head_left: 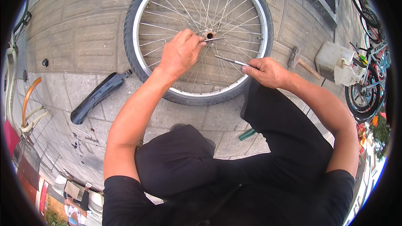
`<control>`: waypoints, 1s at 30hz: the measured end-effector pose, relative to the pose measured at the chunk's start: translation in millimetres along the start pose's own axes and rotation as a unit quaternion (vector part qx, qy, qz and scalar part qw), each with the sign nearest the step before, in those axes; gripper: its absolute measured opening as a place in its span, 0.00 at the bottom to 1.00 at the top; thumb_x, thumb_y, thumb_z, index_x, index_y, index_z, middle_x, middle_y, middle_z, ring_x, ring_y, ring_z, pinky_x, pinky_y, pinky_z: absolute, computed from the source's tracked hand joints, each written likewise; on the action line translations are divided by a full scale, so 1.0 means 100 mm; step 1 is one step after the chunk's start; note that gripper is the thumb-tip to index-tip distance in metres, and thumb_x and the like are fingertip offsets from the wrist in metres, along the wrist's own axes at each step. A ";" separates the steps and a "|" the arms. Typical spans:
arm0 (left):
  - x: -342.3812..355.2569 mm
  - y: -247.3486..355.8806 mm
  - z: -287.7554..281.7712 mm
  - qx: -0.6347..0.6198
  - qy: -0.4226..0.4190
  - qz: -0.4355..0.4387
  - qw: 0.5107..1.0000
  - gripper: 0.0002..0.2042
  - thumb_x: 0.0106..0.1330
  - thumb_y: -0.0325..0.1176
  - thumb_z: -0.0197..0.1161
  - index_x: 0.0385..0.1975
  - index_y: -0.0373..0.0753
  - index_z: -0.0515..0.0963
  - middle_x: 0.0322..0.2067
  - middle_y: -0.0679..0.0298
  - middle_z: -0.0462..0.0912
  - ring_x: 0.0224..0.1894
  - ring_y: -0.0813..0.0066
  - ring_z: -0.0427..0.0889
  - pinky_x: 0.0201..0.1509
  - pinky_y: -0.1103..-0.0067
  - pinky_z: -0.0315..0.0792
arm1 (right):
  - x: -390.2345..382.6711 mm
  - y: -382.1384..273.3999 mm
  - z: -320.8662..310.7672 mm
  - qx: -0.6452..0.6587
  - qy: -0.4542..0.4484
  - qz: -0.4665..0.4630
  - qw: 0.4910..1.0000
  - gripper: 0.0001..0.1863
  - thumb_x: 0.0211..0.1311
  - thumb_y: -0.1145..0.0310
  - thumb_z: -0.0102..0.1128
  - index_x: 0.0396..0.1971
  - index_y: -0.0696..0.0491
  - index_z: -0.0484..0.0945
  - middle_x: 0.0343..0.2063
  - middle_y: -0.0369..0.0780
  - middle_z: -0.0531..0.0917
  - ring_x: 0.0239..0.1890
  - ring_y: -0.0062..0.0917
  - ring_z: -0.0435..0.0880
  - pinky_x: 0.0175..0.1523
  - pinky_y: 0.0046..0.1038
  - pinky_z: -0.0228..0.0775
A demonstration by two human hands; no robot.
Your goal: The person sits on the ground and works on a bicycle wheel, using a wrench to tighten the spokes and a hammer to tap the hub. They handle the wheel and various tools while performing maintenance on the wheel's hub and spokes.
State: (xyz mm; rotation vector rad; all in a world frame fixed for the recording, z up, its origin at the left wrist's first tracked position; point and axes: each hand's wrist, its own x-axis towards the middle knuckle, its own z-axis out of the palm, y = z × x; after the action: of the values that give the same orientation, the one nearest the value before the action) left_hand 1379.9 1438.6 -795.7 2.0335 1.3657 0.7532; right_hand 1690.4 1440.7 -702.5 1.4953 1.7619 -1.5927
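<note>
The silver-rimmed, black-tyred spoked wheel (135, 33) lies flat on the paving ahead of you, its round metal hub (209, 32) nearer your left hand (181, 53). That hand's fingertips pinch a thin metal piece (216, 39), which runs nearly crosswise just on your side of the hub's opening. Your right hand (268, 72) closes around a slim metal tool (232, 61); from there the hub lies ahead and leftward, while the tool's long axis slants mostly left, its tip short of the hub.
</note>
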 end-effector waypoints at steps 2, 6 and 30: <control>0.02 0.00 0.00 0.006 -0.002 -0.002 1.000 0.06 0.67 0.32 0.74 0.40 0.39 0.86 0.35 0.64 0.82 0.37 0.61 0.86 0.36 0.67 0.80 | 0.05 0.00 0.01 -0.010 -0.003 0.003 1.000 0.29 0.81 0.45 0.56 0.33 0.61 0.79 0.21 0.47 0.77 0.27 0.32 0.77 0.40 0.41 0.74; 0.05 -0.02 -0.02 0.013 -0.002 0.014 1.000 0.06 0.66 0.31 0.74 0.39 0.40 0.86 0.35 0.65 0.82 0.35 0.62 0.86 0.35 0.67 0.80 | 0.11 -0.05 0.03 -0.001 -0.006 0.010 1.000 0.30 0.81 0.44 0.56 0.33 0.61 0.79 0.21 0.48 0.77 0.27 0.34 0.78 0.40 0.41 0.74; 0.25 0.14 -0.17 0.017 -0.138 -0.214 0.967 0.14 0.64 0.44 0.76 0.32 0.38 0.87 0.35 0.59 0.82 0.40 0.54 0.86 0.45 0.60 0.77 | 0.23 -0.09 0.20 0.072 0.072 -0.011 0.995 0.29 0.84 0.48 0.48 0.36 0.62 0.81 0.23 0.46 0.78 0.30 0.31 0.79 0.43 0.41 0.74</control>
State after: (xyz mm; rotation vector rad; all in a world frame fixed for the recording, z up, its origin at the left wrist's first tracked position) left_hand 1384.2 1459.7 -770.5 1.6986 1.5785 0.2482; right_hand 1665.8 1435.1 -722.1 1.7030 1.7767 -1.6925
